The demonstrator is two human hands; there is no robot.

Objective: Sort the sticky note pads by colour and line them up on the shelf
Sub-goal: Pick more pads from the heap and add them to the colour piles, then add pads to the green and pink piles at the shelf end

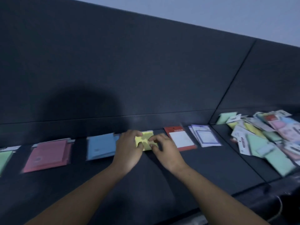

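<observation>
A yellow pad (146, 141) lies on the dark shelf (211, 164) in a row of pads. My left hand (128, 147) grips its left side with fingers curled over the edge. My right hand (164, 147) pinches its right side with bent fingers. To the left lie a blue stack (101, 146), a pink stack (48, 155) and a green pad (4, 158) at the frame edge. Right of the yellow pad sit a red-framed white pad (181, 138) and a purple-bordered stack (205, 135).
A loose heap of mixed pads (266, 137) in green, pink, yellow and white packaging covers the shelf's right section. A dark back panel (129, 70) rises behind the row. A cable (279, 207) hangs at the lower right below the shelf edge.
</observation>
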